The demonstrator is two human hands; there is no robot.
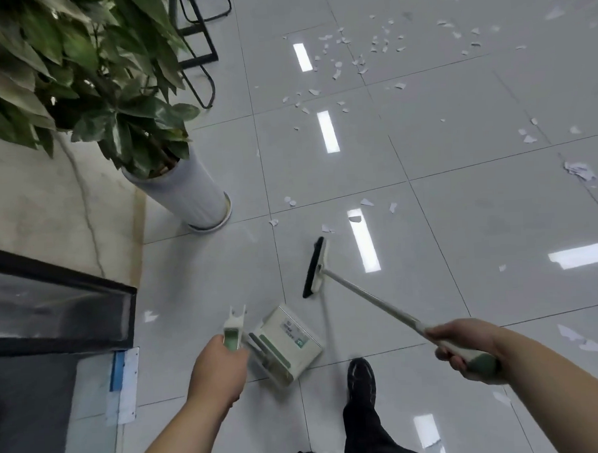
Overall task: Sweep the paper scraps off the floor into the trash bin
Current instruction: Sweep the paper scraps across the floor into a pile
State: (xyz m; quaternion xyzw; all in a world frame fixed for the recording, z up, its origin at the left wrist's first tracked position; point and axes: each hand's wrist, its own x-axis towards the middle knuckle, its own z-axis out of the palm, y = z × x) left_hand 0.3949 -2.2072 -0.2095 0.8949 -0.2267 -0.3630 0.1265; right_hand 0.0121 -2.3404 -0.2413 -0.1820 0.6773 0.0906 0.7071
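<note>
My left hand (217, 368) grips the white and green handle of a dustpan (286, 343), whose pan hangs just above the tiles below centre. My right hand (465, 347) grips the green end of a broom handle. The shaft slants up and left to the broom head (315, 267), a white bar with black bristles, near the floor beyond the pan. White paper scraps (362, 57) lie scattered over the grey tiles ahead, with a crumpled cluster (579, 171) at the right and a single scrap (150, 316) left of the pan. No trash bin is in view.
A potted plant in a tall white ribbed pot (189, 188) stands at left centre. Black metal chair legs (198, 42) are behind it. A dark glass door frame (54, 305) runs along the left edge. My black shoe (360, 377) is on the floor between my arms.
</note>
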